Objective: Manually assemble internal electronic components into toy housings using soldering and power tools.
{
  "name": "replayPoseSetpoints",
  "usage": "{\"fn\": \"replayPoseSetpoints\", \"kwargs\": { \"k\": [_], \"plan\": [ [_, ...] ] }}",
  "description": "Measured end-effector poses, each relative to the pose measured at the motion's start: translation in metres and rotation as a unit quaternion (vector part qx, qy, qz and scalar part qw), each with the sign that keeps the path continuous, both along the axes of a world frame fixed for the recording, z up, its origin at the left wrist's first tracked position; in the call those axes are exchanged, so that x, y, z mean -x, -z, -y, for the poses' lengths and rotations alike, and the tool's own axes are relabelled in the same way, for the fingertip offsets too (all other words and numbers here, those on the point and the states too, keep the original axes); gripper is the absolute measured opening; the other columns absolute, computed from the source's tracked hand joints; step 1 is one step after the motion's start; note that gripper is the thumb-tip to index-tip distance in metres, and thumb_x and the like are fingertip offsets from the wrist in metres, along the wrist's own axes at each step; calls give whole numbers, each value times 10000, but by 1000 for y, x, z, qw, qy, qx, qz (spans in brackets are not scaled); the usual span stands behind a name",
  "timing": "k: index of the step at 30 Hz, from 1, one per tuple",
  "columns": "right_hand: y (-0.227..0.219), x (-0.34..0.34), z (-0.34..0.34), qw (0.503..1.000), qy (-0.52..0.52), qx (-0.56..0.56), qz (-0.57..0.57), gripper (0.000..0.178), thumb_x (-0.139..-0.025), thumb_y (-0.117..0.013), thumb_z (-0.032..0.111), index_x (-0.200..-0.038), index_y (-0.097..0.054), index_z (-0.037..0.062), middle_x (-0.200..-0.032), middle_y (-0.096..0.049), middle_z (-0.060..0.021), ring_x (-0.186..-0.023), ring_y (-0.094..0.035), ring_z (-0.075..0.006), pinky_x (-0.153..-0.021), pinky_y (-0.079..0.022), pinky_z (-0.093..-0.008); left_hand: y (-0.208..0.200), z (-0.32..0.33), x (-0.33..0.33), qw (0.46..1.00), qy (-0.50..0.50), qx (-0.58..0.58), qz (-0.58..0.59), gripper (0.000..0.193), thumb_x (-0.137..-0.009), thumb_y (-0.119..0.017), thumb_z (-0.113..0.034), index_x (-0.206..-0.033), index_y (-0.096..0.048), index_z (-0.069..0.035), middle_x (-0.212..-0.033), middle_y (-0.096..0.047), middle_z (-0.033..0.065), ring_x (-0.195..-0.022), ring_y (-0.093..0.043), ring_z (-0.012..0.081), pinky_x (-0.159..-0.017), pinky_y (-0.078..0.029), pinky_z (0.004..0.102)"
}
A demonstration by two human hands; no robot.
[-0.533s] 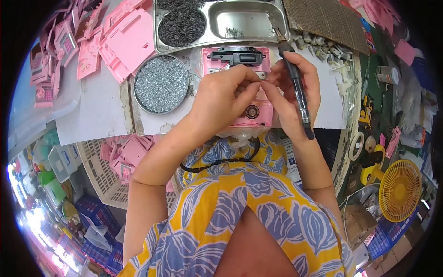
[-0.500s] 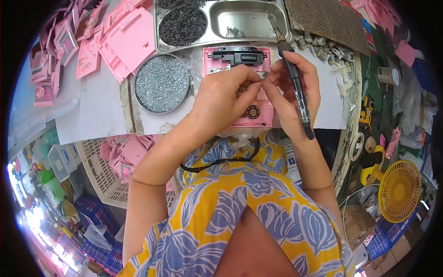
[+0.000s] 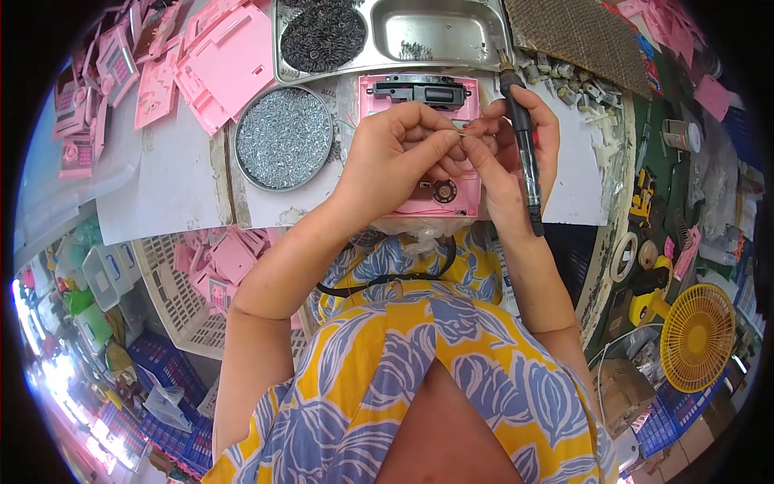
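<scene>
My left hand (image 3: 403, 157) pinches a tiny screw (image 3: 461, 137) against my right hand's (image 3: 504, 153) fingertips, just above the pink case (image 3: 451, 202) on the worktop (image 3: 177, 185) — the right also grips the black screwdriver (image 3: 524, 149). Next, I judge, calls for seating the screw in the case.

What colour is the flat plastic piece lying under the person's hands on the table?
Pink, with a black part along its top edge: the plastic piece shows best in the head view, partly hidden by both hands.
</scene>
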State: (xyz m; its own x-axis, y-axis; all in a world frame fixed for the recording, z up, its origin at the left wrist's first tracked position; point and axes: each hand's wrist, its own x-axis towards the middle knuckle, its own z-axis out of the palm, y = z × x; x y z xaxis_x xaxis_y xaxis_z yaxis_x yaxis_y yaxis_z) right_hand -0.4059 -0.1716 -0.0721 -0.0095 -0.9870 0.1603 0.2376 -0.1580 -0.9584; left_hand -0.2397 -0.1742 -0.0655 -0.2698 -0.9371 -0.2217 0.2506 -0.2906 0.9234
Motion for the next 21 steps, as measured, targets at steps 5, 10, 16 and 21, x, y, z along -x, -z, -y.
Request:
{"fn": "replayPoseSetpoints", "kwargs": {
  "k": [5, 10, 16, 21],
  "plan": [
    [8, 12, -5, 980, 14, 138, -140, 566, -837, -740, -111, -1338, -518, 32, -1062, -618, -79, -896, -631, -122, -787, -534, -251, -11, -1, 1, 993, 2, 42, 107, 86, -984, -664, -59, -1021, -651, 17, -866, -701, 25, -684, -637, 75, -633, -528, 197],
    [-11, 87, -28, 983, 56, 70, -160, 304, -889, -738, 10, -1160, -599, 10, -945, -644, -28, -787, -562, -63, -707, -446, -210, -12, 9, 1, 875, -55, 352, 329, 66, -883, -749, -57, -924, -702, -36, -1021, -650, 60, -793, -642, 103, -647, -512, 222],
    [-17, 96, -46, 986, -4, -46, -158, 275, -917, -703, 25, -1167, -601, -24, -890, -658, -11, -739, -535, -35, -682, -419, -182, 10, 16, 11, 783, -64, 404, 468, 125, -748, -822, -130, -857, -770, -101, -1083, -585, 54, -974, -531, 263, -818, -435, 388],
    [-4, 96, -48, 985, -19, -56, -164, 262, -911, -720, 36, -1145, -617, -22, -903, -683, -20, -726, -523, -20, -667, -410, -178, 13, 17, 13, 773, -64, 402, 487, 141, -728, -831, -179, -851, -776, -137, -1073, -574, 55, -995, -516, 276, -865, -357, 408]
  ]
}}
